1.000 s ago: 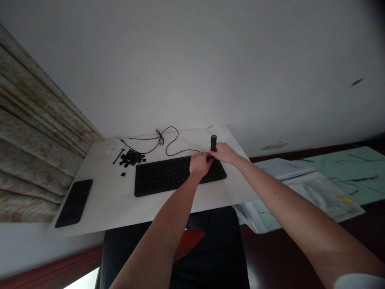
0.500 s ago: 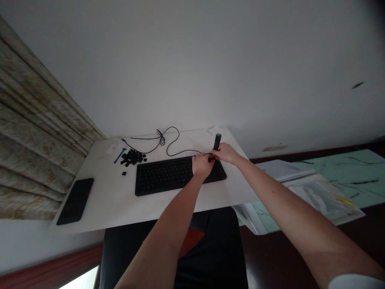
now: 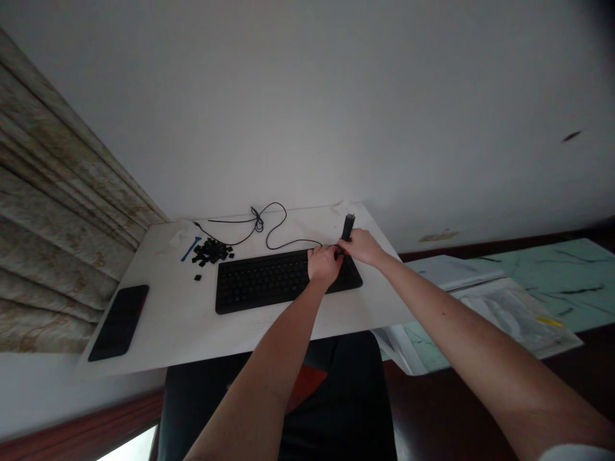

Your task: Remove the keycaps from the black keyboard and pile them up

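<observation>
A black keyboard (image 3: 262, 280) lies on the white table, its right part partly covered by my hands. My left hand (image 3: 323, 264) presses down on it, fingers bent towards its back edge and thumb beside the tool's lower end. In my right hand (image 3: 359, 244), closed near the back right of the keyboard, stands a black stick-like tool (image 3: 348, 225). Its upper end looks pale and jagged; the lower end is hidden between my hands. A pile of loose black keycaps (image 3: 210, 250) sits left of the keyboard, with one keycap (image 3: 197, 278) lying apart.
A blue double-ended tool (image 3: 191, 248) lies beside the pile. The black cable (image 3: 258, 219) loops along the back, near the wall. A dark phone-like slab (image 3: 120, 322) rests at the table's left edge. Plastic-wrapped items (image 3: 509, 310) lie on a green marbled surface to the right.
Both hands stay in nearly the same place. The tool has shifted very slightly, and the dark gap between my left thumb and fingers looks smaller.
</observation>
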{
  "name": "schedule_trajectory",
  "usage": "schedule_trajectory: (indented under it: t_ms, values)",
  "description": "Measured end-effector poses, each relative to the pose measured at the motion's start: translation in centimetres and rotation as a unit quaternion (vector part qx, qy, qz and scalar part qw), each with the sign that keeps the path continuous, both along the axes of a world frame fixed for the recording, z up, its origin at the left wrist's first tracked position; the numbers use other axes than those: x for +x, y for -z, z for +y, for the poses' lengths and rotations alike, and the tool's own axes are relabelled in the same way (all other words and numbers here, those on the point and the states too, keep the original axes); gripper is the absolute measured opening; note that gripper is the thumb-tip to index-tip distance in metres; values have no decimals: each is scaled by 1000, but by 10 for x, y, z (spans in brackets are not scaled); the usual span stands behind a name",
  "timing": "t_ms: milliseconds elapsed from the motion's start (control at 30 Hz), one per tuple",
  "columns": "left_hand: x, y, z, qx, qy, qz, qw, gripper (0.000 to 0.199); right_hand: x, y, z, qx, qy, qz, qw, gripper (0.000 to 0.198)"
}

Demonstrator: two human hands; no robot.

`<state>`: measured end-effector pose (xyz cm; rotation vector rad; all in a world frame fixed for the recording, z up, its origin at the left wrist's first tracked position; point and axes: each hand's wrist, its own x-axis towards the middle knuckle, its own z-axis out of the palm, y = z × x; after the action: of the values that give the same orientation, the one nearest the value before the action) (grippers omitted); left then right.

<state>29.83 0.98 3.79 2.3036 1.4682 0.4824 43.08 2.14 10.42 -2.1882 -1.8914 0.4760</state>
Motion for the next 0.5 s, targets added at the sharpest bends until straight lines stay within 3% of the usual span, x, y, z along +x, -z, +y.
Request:
schedule_trajectory:
  t_ms: [200,367,500]
  values:
    - [-1,-1,-1,-6,-3,-15,1000,23,-1,-10,4,16,-22,10,1000,17]
    - [0,-2,-1,-14,-6,-19,1000,23,8,1,-6,-2,40,104,994,18]
    - [0,-1,-1,-10,-11,-25,1000,21,13,12,-15,16,49,122,991,18]
